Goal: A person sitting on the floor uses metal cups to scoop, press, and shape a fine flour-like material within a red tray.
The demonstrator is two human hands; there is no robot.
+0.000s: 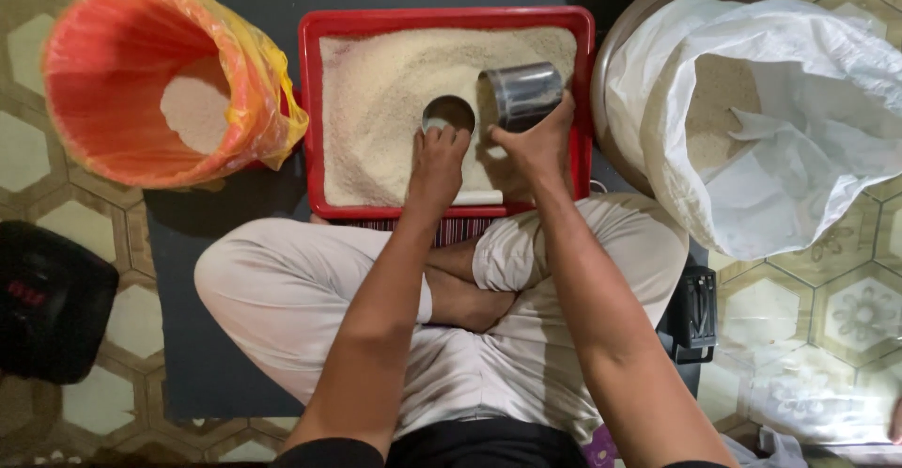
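Right hand [537, 144] grips a steel cup [522, 95] tipped on its side over the red tray [308, 111] of rice; left hand [437, 158] closes on a smaller cup [448, 113], seemingly sunk upright in the grain. Risk: tipping further sends rice past the small mouth, or over the rim onto the dark mat [188, 242].

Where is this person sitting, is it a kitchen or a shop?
Probably a floor at home or in a small shop: patterned floor tiles, a red tray of rice-like grain, and a big white sack of it alongside.

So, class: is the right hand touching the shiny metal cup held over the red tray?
Touching. The head view shows the right hand gripping the tilted metal cup, fingers wrapped against its side.
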